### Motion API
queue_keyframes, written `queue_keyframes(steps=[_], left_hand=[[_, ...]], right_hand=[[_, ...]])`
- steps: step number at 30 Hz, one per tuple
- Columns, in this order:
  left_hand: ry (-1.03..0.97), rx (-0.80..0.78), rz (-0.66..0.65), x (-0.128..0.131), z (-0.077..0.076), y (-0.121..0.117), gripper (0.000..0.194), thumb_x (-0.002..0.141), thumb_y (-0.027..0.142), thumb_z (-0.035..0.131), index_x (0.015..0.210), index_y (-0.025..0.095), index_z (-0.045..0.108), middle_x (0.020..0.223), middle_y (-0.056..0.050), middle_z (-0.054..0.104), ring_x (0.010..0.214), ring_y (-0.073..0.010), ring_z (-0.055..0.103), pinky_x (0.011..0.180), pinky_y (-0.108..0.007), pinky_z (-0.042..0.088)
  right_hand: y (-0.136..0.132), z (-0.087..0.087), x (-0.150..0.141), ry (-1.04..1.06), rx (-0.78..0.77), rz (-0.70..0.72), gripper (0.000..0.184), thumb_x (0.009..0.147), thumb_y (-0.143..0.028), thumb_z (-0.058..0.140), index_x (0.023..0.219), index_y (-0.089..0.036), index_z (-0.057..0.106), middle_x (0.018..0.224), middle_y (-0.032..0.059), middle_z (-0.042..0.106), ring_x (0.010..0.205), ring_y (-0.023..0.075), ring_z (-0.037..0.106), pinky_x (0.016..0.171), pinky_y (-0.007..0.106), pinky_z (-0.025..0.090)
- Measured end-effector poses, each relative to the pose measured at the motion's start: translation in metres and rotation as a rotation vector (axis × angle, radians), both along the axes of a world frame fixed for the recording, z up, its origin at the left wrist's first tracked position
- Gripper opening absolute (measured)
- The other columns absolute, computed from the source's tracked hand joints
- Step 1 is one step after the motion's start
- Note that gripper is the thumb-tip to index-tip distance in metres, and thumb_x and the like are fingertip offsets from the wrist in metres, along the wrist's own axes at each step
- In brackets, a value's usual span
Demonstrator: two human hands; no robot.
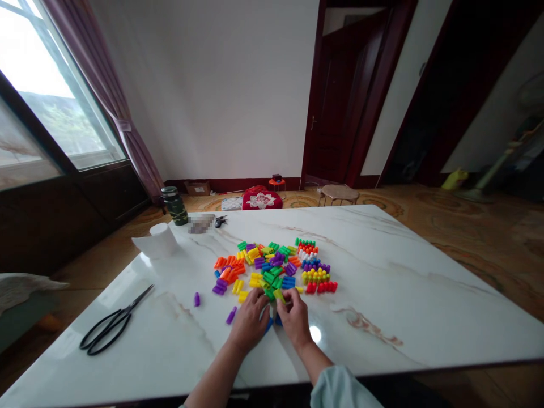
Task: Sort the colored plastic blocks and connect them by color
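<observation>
A pile of small finger-shaped plastic pieces (272, 277) in green, yellow, orange, purple and blue lies mid-table. My left hand (250, 318) is at the pile's near edge, its fingers curled in and close to a green piece (270, 293); its fingertips are partly hidden. Opposite it, my right hand (294, 318) pinches a yellow-green plastic piece (278, 295). Below and between the hands show blue pieces (269, 324), partly covered. Two purple pieces (231, 315) lie loose to the left. Right of the pile, round-headed pieces (317, 276) form colour-sorted rows.
Black-handled scissors (111, 328) lie on the left of the white marble-patterned table (382, 306). Behind them are a paper roll (162, 239), a camouflage flask (174, 206), a blurred-out item (201, 223) and keys (221, 221). Beyond the table are a stool (340, 192) and a red cushion (262, 200).
</observation>
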State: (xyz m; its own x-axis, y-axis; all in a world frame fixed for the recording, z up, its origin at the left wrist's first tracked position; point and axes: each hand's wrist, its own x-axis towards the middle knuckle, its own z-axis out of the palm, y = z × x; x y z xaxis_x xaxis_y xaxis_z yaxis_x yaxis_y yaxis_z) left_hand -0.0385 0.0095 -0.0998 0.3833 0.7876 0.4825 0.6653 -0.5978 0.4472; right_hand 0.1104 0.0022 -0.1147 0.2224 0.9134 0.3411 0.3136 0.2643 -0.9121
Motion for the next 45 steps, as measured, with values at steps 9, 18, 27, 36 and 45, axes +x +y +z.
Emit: queue_keyframes(steps=[9, 18, 27, 36, 45], left_hand=[[0.050, 0.017, -0.006, 0.001, 0.003, 0.000, 0.020, 0.090, 0.016, 0.043, 0.095, 0.021, 0.061, 0.100, -0.010, 0.059, 0.093, -0.0230, 0.059, 0.083, -0.040, 0.053], [0.070, -0.004, 0.001, 0.001, 0.005, 0.000, 0.018, 0.091, 0.018, 0.042, 0.096, 0.020, 0.059, 0.100, -0.010, 0.058, 0.096, -0.0234, 0.058, 0.087, -0.040, 0.053], [0.065, -0.009, 0.004, 0.001, 0.003, 0.000, 0.019, 0.092, 0.019, 0.042, 0.095, 0.020, 0.060, 0.101, -0.010, 0.058, 0.096, -0.0234, 0.058, 0.088, -0.040, 0.052], [0.064, -0.003, 0.000, 0.002, 0.003, 0.000, 0.019, 0.092, 0.018, 0.042, 0.096, 0.021, 0.060, 0.100, -0.010, 0.058, 0.095, -0.0235, 0.058, 0.087, -0.041, 0.052], [0.049, -0.017, -0.002, 0.002, 0.003, 0.000, 0.017, 0.092, 0.017, 0.042, 0.095, 0.020, 0.058, 0.100, -0.010, 0.057, 0.094, -0.0232, 0.057, 0.086, -0.040, 0.052]], right_hand=[[0.003, 0.040, 0.065, -0.019, 0.196, -0.215, 0.022, 0.086, -0.036, 0.055, 0.097, -0.019, 0.065, 0.100, 0.0089, 0.067, 0.084, 0.0181, 0.062, 0.067, 0.027, 0.052], [0.061, 0.032, 0.198, -0.398, -0.124, -0.344, 0.020, 0.067, -0.020, 0.056, 0.082, -0.016, 0.069, 0.080, 0.0078, 0.071, 0.072, 0.0197, 0.064, 0.074, 0.033, 0.050], [0.060, 0.020, 0.197, -0.501, -0.162, -0.196, 0.024, 0.063, -0.014, 0.054, 0.079, -0.021, 0.071, 0.081, 0.0037, 0.073, 0.072, 0.0180, 0.064, 0.074, 0.031, 0.050], [0.063, 0.028, 0.190, -0.490, -0.178, -0.114, 0.028, 0.061, -0.011, 0.051, 0.077, -0.021, 0.071, 0.080, 0.0020, 0.074, 0.071, 0.0172, 0.065, 0.073, 0.030, 0.051], [0.064, 0.031, 0.187, -0.460, -0.206, -0.061, 0.029, 0.064, -0.008, 0.050, 0.081, -0.019, 0.071, 0.080, 0.0023, 0.074, 0.073, 0.0163, 0.068, 0.073, 0.027, 0.052]])
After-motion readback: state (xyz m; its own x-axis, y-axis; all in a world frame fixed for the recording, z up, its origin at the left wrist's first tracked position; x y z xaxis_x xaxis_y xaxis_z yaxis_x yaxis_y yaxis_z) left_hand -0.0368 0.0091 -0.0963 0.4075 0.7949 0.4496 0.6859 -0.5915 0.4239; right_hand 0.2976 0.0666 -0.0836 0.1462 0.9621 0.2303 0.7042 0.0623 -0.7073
